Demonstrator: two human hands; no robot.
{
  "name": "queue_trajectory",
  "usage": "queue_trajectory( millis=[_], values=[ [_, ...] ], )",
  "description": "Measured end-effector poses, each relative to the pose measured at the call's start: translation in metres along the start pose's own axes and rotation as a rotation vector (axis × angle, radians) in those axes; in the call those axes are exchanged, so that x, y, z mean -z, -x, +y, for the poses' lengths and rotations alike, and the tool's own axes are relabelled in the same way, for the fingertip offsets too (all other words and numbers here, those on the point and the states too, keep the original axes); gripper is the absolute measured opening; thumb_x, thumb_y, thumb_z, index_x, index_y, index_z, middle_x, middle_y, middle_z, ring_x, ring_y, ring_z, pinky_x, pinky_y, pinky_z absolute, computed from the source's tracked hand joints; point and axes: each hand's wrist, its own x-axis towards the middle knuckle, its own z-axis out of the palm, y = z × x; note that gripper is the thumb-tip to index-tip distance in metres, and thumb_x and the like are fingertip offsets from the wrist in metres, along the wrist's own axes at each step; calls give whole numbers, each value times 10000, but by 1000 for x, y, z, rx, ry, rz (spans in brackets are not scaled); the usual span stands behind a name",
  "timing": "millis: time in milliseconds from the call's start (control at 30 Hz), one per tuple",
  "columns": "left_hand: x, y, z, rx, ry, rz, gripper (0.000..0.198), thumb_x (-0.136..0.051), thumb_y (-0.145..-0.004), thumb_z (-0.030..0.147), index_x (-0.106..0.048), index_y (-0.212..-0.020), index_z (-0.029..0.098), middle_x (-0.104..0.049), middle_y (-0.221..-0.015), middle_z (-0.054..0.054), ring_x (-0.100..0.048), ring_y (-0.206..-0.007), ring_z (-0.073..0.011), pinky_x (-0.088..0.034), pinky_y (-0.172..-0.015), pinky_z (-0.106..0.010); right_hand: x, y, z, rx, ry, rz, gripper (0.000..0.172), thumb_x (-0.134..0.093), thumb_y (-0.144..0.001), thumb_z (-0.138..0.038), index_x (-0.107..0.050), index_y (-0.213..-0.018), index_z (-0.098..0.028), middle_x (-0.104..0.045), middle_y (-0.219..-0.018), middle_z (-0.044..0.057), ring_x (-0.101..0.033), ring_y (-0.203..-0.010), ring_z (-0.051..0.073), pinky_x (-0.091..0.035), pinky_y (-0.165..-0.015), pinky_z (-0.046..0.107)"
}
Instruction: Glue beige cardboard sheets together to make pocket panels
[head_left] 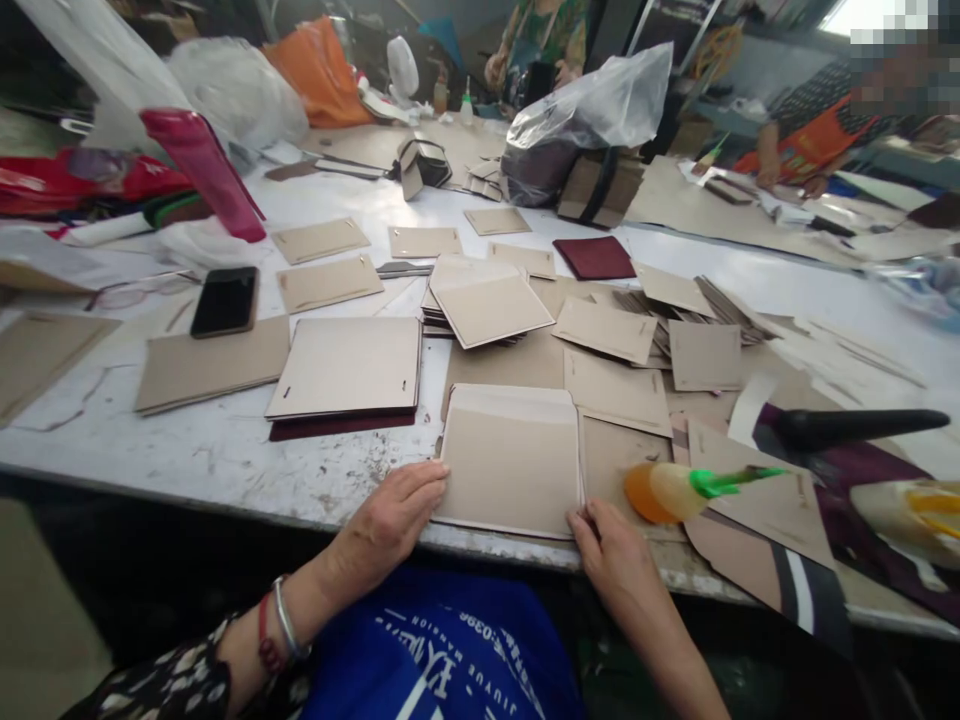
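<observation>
A beige folded card piece lies at the near edge of the white table. My left hand rests against its left edge, fingers curled and together, pressing on the piece. My right hand touches its lower right corner, fingertips pinched at the edge. An orange glue bottle with a green nozzle lies just right of my right hand.
Several beige card pieces are spread about, with a stack on a maroon sheet to the left. A black phone, a pink bottle and plastic bags stand farther back. Other people work at the far side.
</observation>
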Motion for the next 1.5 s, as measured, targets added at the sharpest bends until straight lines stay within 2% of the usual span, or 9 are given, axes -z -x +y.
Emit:
queue_trajectory(
  millis=[167, 300, 533, 700, 900, 1067, 1167, 1367, 1500],
  values=[
    [1, -5, 2, -4, -42, -60, 295, -442, -897, 107, -539, -1174, 138, -580, -1080, -90, -523, -1061, -172, -477, -941, -343, 2, -1, 1, 0, -1, -36, 303, -333, -883, -401, -411, -639, -238, -520, -612, 18, -521, -570, 157, -388, -553, 262],
    [-1, -6, 4, -11, -87, -82, 298, -473, -893, 165, -545, -1181, 149, -550, -1074, -96, -500, -1059, -200, -469, -937, -382, 2, 0, 1, -2, -7, -49, 295, -337, -885, -390, -405, -641, -239, -523, -619, 18, -527, -586, 158, -393, -557, 260],
    [-1, -8, 5, 10, -79, -91, 300, -483, -879, 152, -561, -1168, 154, -561, -1074, -100, -496, -1075, -209, -466, -943, -389, 0, 1, 5, -4, -9, -47, 315, -335, -891, -417, -419, -646, -238, -534, -627, 20, -539, -581, 157, -406, -558, 258],
    [-1, -11, 7, -62, -71, -140, 334, -444, -869, 95, -529, -1190, 116, -537, -1252, -128, -392, -1263, -237, -407, -1031, -421, -5, 2, 7, 28, 14, 25, 353, -314, -907, -448, -434, -650, -238, -534, -606, 11, -545, -548, 155, -405, -531, 253],
    [-4, -14, 5, -66, -109, -165, 404, -428, -839, 82, -506, -1228, 158, -579, -1221, -97, -470, -1202, -218, -449, -990, -424, -16, 6, 14, 80, 56, 140, 400, -271, -933, -486, -440, -661, -248, -522, -562, -8, -547, -493, 154, -396, -492, 255],
    [-3, -14, 5, -64, -125, -173, 442, -439, -825, 85, -499, -1251, 184, -582, -1220, -87, -470, -1202, -223, -445, -993, -432, -20, 5, 42, 186, 66, 21, 320, -385, -917, -437, -517, -696, -247, -608, -617, -6, -618, -531, 145, -436, -484, 212],
    [-5, -12, 4, -59, -131, -184, 461, -444, -816, 83, -490, -1263, 185, -570, -1240, -85, -454, -1216, -231, -446, -991, -437, -20, 3, 48, 203, 59, -28, 267, -427, -905, -405, -543, -724, -246, -630, -649, -3, -636, -565, 145, -457, -514, 196],
    [-8, -10, 2, -106, -185, -134, 490, -416, -802, 54, -493, -1266, 190, -561, -1256, -74, -441, -1222, -224, -441, -986, -417, -11, 7, 28, 93, 157, -10, 358, -311, -938, -415, -471, -664, -249, -568, -568, -13, -593, -496, 146, -432, -477, 234],
    [-8, -14, 1, -145, -228, -52, 480, -426, -788, 37, -525, -1234, 182, -585, -1219, -64, -444, -1208, -204, -432, -978, -357, -3, 3, 17, 98, 278, 23, 310, -387, -924, -402, -477, -668, -254, -565, -585, -25, -597, -497, 137, -417, -442, 233]
  ],
)
